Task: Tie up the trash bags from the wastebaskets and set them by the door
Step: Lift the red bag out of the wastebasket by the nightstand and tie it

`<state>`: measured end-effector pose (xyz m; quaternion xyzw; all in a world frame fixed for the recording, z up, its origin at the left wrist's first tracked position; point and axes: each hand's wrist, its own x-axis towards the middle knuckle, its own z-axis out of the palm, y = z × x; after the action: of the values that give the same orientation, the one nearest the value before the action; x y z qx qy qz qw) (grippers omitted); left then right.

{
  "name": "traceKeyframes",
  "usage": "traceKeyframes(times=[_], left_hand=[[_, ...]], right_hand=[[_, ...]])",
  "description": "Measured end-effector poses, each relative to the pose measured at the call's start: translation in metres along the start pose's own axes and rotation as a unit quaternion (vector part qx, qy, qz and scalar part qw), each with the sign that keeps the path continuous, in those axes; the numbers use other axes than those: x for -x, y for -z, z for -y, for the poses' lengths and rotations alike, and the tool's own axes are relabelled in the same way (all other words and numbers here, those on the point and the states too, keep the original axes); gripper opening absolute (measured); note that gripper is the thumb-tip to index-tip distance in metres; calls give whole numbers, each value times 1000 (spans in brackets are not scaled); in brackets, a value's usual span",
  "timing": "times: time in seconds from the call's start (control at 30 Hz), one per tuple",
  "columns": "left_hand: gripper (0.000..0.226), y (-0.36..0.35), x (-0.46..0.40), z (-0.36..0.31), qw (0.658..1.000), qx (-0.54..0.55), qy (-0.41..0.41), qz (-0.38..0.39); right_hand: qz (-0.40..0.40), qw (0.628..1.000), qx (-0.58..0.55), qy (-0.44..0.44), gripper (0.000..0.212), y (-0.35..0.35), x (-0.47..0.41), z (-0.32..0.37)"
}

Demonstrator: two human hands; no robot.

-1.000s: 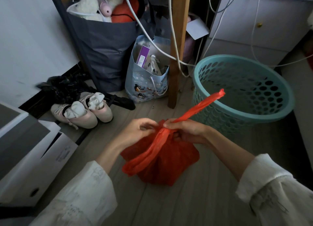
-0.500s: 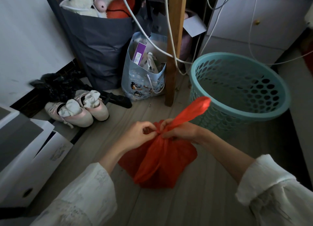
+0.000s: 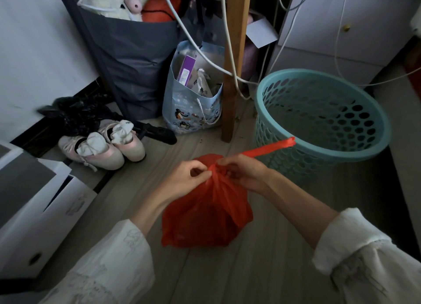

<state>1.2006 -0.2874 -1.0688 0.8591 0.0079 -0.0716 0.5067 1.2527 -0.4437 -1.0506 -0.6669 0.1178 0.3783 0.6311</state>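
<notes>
The red trash bag (image 3: 206,210) is mid-knot, left hand (image 3: 185,180) and right hand (image 3: 241,172) pinched on its neck; next, I reckon, pull the tail (image 3: 268,148) snug.

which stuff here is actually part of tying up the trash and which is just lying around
Part of the job:
- red trash bag, neck gripped by the left hand and right hand
- its twisted red tail
- teal wastebasket, no bag in it

Just lying about:
- pink shoes
- penguin gift bag
- grey bag of soft toys
- white box
</notes>
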Motion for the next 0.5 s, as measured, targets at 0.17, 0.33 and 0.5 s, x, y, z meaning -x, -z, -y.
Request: traceKeyframes(times=[0.17,0.33,0.5], left_hand=[[8,0,3,-3,999,25,19,-25],[17,-1,6,-8,998,-23,31,-46],[14,-7,5,-17,969,-210,49,-124]], right_hand=[[23,999,-39,24,10,-3,-1,-4],[-21,995,-29,98,12,-10,5,-8],[-53,986,41,151,15,-20,6,-8]])
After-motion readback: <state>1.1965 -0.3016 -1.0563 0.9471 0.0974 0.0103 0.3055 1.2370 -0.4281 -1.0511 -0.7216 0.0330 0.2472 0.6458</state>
